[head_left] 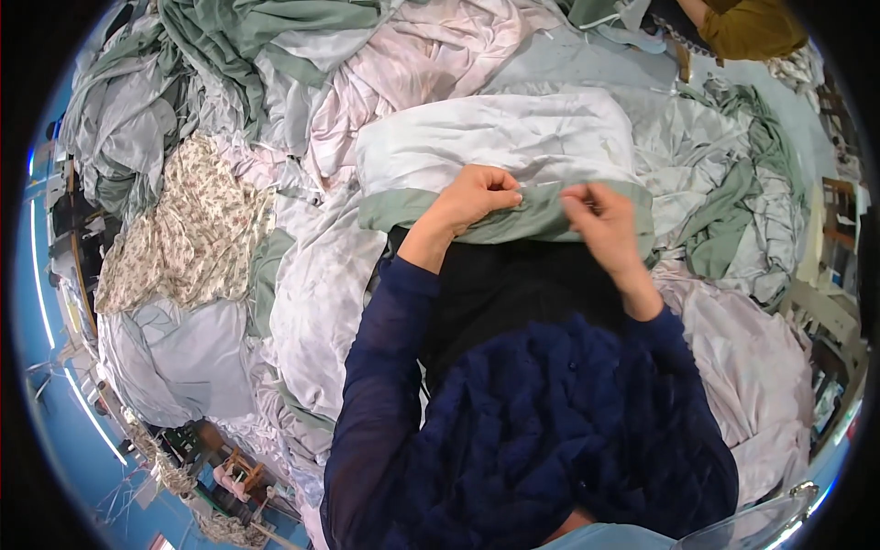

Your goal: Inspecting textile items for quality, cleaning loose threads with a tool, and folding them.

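Observation:
A white printed cloth with a wide green border lies across my lap, its white part point(495, 137) reaching away from me. The green border point(541, 215) runs along the near side. My left hand point(472, 202) is closed in a pinch on this border, with thumb and forefinger together near its upper edge. Just to the right, my right hand point(605, 225) is held over the same border with its fingers curled in and a little blurred. Whether anything thin sits between those fingertips is too small to make out.
Heaped fabric surrounds me: pale pink cloth point(412, 69) beyond, floral cloth point(183, 229) at left, white and green cloth point(724, 215) at right. A grey surface point(577, 64) shows between piles. Another person's mustard sleeve point(756, 27) appears at the far right.

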`<act>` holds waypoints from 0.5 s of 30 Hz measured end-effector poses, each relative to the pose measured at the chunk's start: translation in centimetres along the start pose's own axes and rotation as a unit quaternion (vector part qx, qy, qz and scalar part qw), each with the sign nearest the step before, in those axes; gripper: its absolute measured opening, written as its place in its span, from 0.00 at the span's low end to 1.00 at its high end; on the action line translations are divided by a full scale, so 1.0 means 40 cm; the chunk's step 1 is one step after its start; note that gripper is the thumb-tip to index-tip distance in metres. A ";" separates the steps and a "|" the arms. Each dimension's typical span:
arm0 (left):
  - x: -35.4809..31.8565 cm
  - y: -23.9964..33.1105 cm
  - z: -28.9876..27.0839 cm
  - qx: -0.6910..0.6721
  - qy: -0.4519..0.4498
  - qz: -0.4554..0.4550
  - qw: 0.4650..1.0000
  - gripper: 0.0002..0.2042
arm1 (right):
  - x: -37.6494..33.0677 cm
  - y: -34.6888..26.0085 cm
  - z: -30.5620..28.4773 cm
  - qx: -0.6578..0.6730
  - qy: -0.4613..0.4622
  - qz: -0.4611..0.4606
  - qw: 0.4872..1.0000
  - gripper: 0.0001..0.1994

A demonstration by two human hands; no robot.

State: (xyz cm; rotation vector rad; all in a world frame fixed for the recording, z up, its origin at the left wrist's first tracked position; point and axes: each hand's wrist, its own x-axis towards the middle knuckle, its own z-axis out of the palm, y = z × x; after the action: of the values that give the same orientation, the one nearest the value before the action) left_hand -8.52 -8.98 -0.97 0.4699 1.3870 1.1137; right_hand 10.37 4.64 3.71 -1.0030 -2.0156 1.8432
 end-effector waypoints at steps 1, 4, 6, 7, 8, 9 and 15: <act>0.001 -0.003 0.003 -0.030 0.006 0.005 1.000 0.03 | 0.012 0.034 0.033 0.015 -0.015 -0.015 1.000 0.07; -0.017 0.021 0.021 -0.040 0.015 0.032 0.999 0.04 | 0.031 0.030 0.074 -0.034 -0.030 0.019 0.999 0.08; -0.025 0.026 0.025 -0.038 0.022 0.028 0.999 0.04 | 0.035 0.038 0.080 -0.026 -0.021 0.012 0.999 0.08; -0.026 0.026 0.025 -0.037 0.029 0.024 0.999 0.04 | 0.037 0.038 0.084 -0.018 -0.012 0.004 1.000 0.09; -0.026 0.023 0.025 -0.037 0.029 0.025 0.999 0.04 | 0.036 0.036 0.086 -0.018 -0.012 0.003 1.000 0.09; -0.024 0.017 0.025 -0.033 0.027 0.035 0.998 0.04 | 0.034 0.030 0.089 -0.027 -0.010 -0.009 1.000 0.08; -0.026 0.018 0.028 -0.031 0.035 0.046 0.998 0.03 | 0.027 0.030 0.094 -0.064 0.033 -0.107 0.992 0.08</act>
State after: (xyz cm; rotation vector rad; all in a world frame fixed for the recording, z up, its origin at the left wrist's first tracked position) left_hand -7.56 -9.17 0.40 0.4574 1.3982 1.2547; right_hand 7.74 2.34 1.61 -0.8301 -2.1312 1.5694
